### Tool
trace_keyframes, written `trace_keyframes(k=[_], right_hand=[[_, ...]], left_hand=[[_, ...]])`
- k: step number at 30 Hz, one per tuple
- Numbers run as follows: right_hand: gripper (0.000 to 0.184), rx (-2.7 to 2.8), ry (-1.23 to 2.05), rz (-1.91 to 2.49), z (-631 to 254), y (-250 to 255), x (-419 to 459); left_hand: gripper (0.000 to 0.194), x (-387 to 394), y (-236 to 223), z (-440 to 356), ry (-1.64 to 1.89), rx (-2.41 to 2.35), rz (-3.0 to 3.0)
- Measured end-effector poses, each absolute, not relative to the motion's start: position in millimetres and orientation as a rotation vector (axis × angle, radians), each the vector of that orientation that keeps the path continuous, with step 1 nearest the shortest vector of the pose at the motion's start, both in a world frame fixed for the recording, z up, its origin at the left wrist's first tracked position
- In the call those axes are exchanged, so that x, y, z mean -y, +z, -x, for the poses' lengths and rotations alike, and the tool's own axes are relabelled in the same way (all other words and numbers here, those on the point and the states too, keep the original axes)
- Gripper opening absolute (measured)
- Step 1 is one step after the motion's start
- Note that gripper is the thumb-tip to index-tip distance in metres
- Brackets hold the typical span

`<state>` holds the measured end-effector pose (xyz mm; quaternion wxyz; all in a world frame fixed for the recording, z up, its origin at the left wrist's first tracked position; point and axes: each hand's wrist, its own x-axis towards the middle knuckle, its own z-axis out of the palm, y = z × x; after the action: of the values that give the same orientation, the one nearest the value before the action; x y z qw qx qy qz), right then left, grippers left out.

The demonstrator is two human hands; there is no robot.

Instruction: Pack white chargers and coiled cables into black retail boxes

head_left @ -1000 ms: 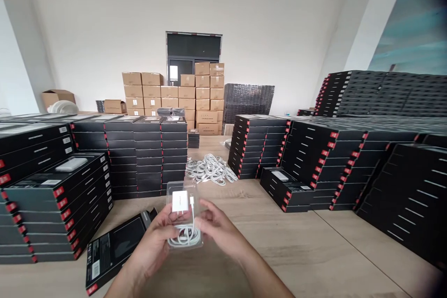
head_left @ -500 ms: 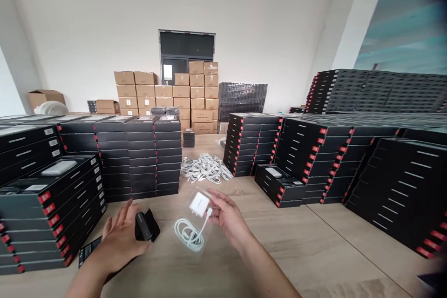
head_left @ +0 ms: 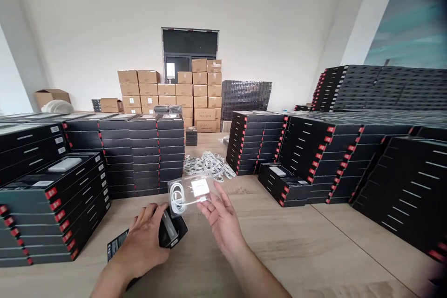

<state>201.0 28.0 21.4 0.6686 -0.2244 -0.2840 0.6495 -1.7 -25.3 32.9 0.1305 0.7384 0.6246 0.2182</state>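
My right hand [head_left: 223,223] grips the right end of a clear plastic tray [head_left: 187,185], which it holds tilted above the table. A white charger plug [head_left: 200,188] sits in the tray, beside a coiled white cable [head_left: 177,198]. My left hand [head_left: 145,237] is wrapped over a black box [head_left: 182,229] on the table, whose near part is covered by the hand and forearm. The box's open end, with raised flaps, faces the tray. The tray's left edge is just above that end; whether they touch I cannot tell.
Stacks of black boxes with red tabs stand on the left [head_left: 70,214] and right [head_left: 314,149]. A heap of white cables [head_left: 209,165] lies at the centre back. A low black box stack [head_left: 284,186] bears a white item. Cardboard cartons [head_left: 148,89] are piled by the wall.
My right hand has turned the tray from upright to lengthwise and raised it towards the box. My left hand has moved right with the black box, its open end now showing more.
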Motion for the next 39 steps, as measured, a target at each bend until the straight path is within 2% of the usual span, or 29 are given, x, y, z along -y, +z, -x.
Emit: trace_keyframes(k=[8,19,26,32,36,39], right_hand=[[0.055,0.859,1.366,0.651,-209.6,22.2,-31.3],[0.037,1.054,1.507,0.637,-245.1,59.8,-26.7],[0.040,1.194,1.435,0.696,-252.7,71.0,-18.1],[0.035,1.143,1.633,0.564,-243.7,75.0,-13.5],[0.034,1.123,1.599,0.606,-238.9,65.5,-16.9],[0.044,1.314,1.608,0.749,-237.6,53.9,-17.5]], left_hand=[[0.089,17.1,25.7,-0.7,0.942,-2.007,-2.355],[0.093,23.8,36.0,1.5,1.028,-1.631,-2.261],[0.099,30.4,40.6,-5.8,1.007,-1.540,-2.236],[0.101,34.8,46.3,-15.9,1.064,-1.459,-2.177],[0.100,36.0,49.7,-22.3,1.120,-1.376,-2.144],[0.102,36.6,49.3,-25.0,1.096,-1.333,-2.138]])
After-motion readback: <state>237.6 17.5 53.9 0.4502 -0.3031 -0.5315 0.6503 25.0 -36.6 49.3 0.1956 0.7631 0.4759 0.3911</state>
